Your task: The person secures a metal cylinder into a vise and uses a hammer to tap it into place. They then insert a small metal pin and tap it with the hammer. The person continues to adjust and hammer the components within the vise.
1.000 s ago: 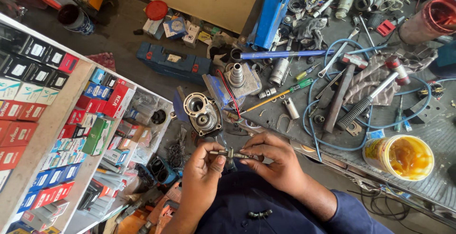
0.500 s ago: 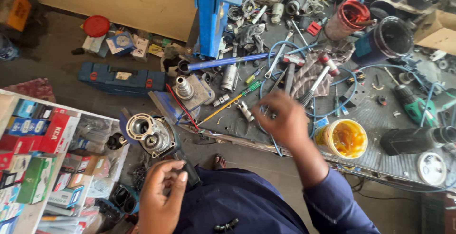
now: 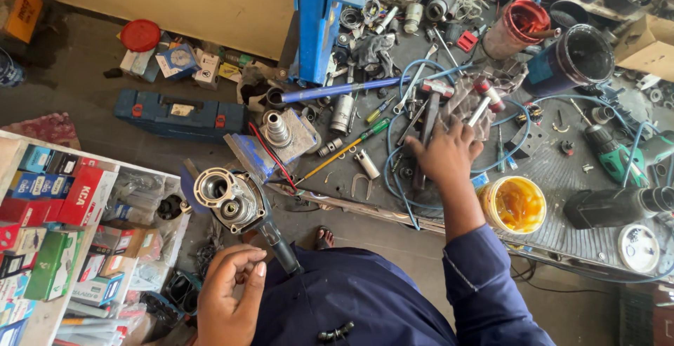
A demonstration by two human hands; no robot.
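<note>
— Where is the right hand (image 3: pixel 444 155) lying, taking the yellow tub (image 3: pixel 516 204) as the mark?

— It is resting just to the upper left of that tub, palm down on the worktop (image 3: pixel 562 170), with the fingers (image 3: pixel 428 151) spreading over a dark flat tool (image 3: pixel 423 142) and a grey rag (image 3: pixel 460 107). They are touching these things rather than closing round them, so nothing is being gripped there as far as I can tell.

— And the arm?

— The blue sleeve (image 3: pixel 477 283) is reaching up from the body, passing close by the tub's left side.

— The left hand (image 3: pixel 228 297)?

— It is hanging far to the lower left of the tub, off the worktop, over the floor. Its fingers (image 3: pixel 246 276) are curling loosely, half open. Whether something small is sitting inside them, I cannot tell.

— What is nearest to it?

— A power-tool body (image 3: pixel 235 202), well left of the tub and just above those fingers, not touching them. It is showing a round grey metal gear housing with open bores, and a black handle running down toward the person's lap.
</note>
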